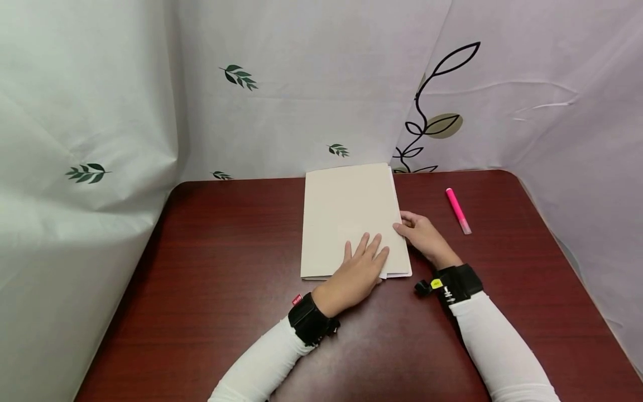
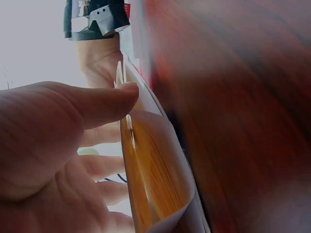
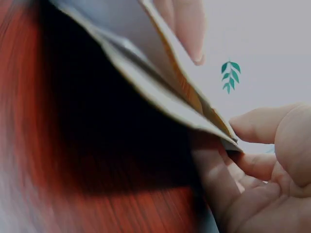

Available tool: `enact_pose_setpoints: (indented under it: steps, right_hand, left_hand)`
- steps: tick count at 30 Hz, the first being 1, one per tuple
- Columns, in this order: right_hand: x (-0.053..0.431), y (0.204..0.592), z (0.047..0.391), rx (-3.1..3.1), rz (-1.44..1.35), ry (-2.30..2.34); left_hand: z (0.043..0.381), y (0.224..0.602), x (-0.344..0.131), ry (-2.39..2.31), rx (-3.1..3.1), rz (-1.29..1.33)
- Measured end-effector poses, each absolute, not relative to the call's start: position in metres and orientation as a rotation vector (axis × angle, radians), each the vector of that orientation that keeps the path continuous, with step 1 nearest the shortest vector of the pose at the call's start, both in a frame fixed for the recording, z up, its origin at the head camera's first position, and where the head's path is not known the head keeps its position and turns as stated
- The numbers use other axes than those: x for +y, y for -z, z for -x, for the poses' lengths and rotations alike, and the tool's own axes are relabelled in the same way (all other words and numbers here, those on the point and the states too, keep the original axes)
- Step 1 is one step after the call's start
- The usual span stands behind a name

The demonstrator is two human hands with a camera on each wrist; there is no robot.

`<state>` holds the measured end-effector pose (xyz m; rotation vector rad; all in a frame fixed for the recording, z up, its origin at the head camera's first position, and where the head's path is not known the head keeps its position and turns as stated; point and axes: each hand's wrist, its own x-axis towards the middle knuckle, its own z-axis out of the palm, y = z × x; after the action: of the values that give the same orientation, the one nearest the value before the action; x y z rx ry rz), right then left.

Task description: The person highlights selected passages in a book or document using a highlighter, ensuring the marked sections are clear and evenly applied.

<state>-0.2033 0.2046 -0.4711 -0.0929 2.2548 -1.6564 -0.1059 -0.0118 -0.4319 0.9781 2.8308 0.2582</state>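
A cream paper folder (image 1: 346, 206) lies at the back of the table, with white sheets (image 2: 170, 160) showing between its covers along the near edge. My left hand (image 1: 351, 276) rests on the lower part of the top cover with fingers straight and spread. Its thumb (image 2: 109, 102) touches the near edge in the left wrist view. At the folder's right edge, my right hand (image 1: 427, 237) pinches the covers, thumb on top and the other fingers beneath. The right wrist view shows the folder (image 3: 160, 97) gaping slightly beside that grip.
A pink marker (image 1: 457, 209) lies to the right of the folder, beyond my right hand. The dark red wooden table (image 1: 226, 251) meets a white curtain (image 1: 281, 111) with leaf prints at the back. Black straps (image 1: 308, 321) circle both wrists.
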Motion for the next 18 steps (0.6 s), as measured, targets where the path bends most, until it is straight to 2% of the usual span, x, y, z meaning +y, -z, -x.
enact_pose_setpoints:
  steps: [10, 18]
  right_hand:
    - [0.2051, 0.4639, 0.1994, 2.729, 0.162, 1.166]
    - [0.1991, 0.4614, 0.1965, 2.818, 0.171, 1.056]
  left_hand:
    - [0.1081, 0.4368, -0.0201, -0.258, 2.81, -1.055]
    - [0.1093, 0.4373, -0.0216, -0.248, 2.817, -1.073]
